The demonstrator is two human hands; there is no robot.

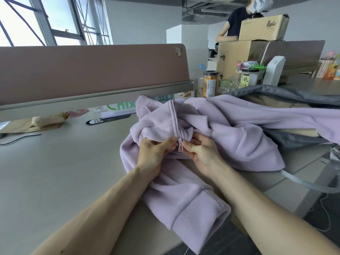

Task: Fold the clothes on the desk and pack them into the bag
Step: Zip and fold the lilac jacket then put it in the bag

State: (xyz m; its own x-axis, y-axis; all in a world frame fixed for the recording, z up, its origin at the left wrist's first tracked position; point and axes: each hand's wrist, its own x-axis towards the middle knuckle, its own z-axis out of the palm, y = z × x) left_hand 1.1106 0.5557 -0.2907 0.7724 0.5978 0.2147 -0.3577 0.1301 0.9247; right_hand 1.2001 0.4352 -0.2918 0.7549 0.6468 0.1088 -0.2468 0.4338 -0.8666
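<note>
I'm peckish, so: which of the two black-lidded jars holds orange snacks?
The left jar, just behind the lilac jacket; the right jar looks pale inside with a yellow label.

Reaching away from the near edge on bare forearms (110,199), pinching the zipper (179,146) from the left with the left hand (156,152) and from the right with the right hand (201,153), fingers curled.

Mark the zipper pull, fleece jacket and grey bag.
zipper pull (180,147): head view, on its lilac tab.
fleece jacket (239,140): head view, on its bunched body.
grey bag (287,92): head view, on its far rim.
</note>
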